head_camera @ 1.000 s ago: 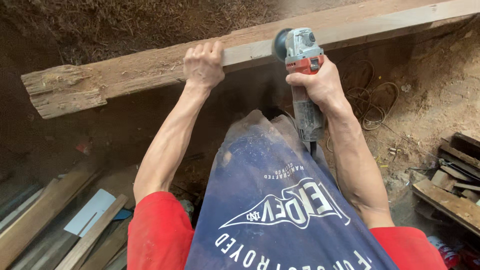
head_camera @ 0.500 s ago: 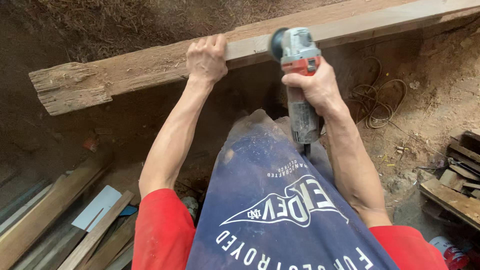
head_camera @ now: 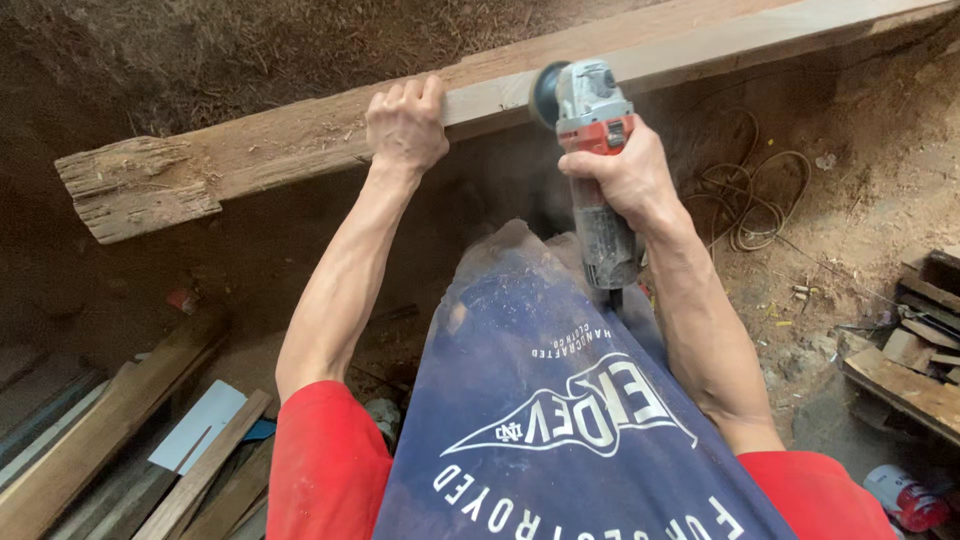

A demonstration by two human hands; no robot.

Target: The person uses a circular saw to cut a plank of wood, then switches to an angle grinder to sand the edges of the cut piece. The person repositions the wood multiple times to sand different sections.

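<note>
Grinding the near face of a long wooden beam (head_camera: 300, 150); step is mid-pass, judging by the faint dust by the disc.

Right hand (head_camera: 625, 175) is clenched around the red-and-grey angle grinder (head_camera: 595, 150), black disc pressed to the beam's near edge just right of the left hand (head_camera: 405, 125). Left hand's fingers are curled over the beam's top edge, gripping it to steady it. Beam runs diagonally across the view, its rough, splintered end at the left, the far end going out of view at upper right. The wood beside the disc looks paler and smoother than the left part. Coiled cable (head_camera: 745, 205) lies on the dirt at the right, scrap planks (head_camera: 120, 440) at lower left. Next move likely calls for sliding the disc along the edge at steady pressure, with the left hand kept off the disc's path.
</note>
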